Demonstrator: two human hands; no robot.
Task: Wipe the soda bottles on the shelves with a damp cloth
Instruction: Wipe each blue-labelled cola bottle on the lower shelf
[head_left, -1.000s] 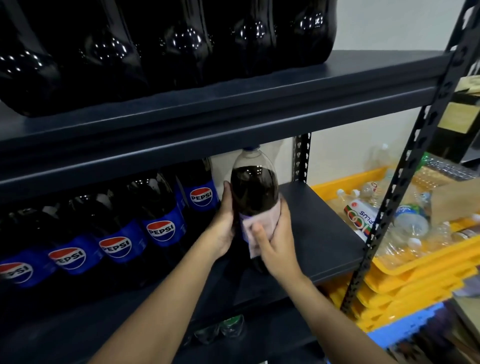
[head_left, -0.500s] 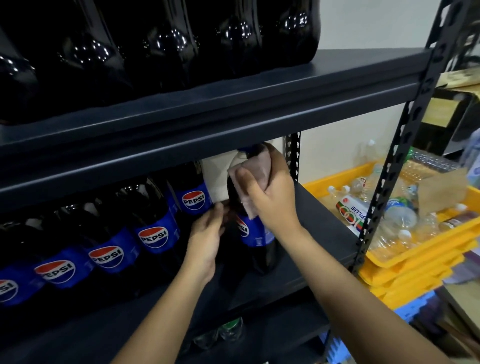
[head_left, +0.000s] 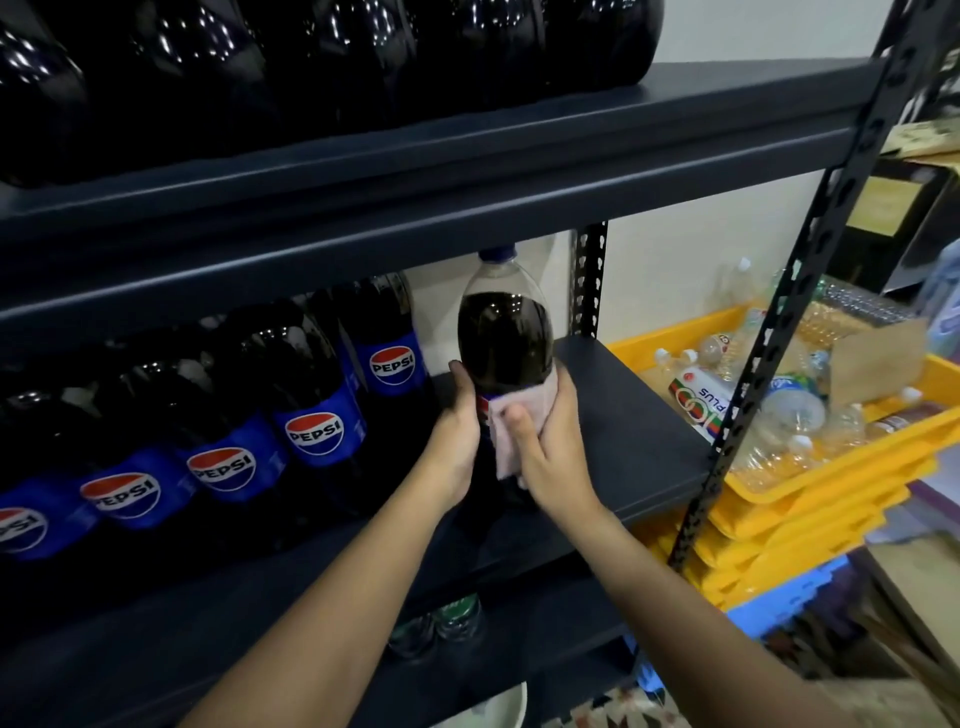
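Note:
A large dark Pepsi bottle (head_left: 503, 338) with a blue cap stands upright on the middle shelf (head_left: 623, 415), at the right end of a row of Pepsi bottles (head_left: 317, 415). My left hand (head_left: 457, 441) grips the bottle's left side at label height. My right hand (head_left: 545, 457) presses a pale pink cloth (head_left: 511, 431) against the front of the label, fingers wrapped round cloth and bottle. The label is mostly hidden by the cloth and hands.
The upper shelf (head_left: 415, 171) carries more dark bottles (head_left: 311, 67) close above. A black perforated upright (head_left: 779, 312) stands at right. Beyond it, stacked yellow trays (head_left: 810, 499) hold several clear plastic bottles. Green-capped bottles (head_left: 441, 623) sit on the lower shelf.
My right hand with the cloth has slid down from the bottle's neck to the label. My left hand has moved up and right onto the bottle's side.

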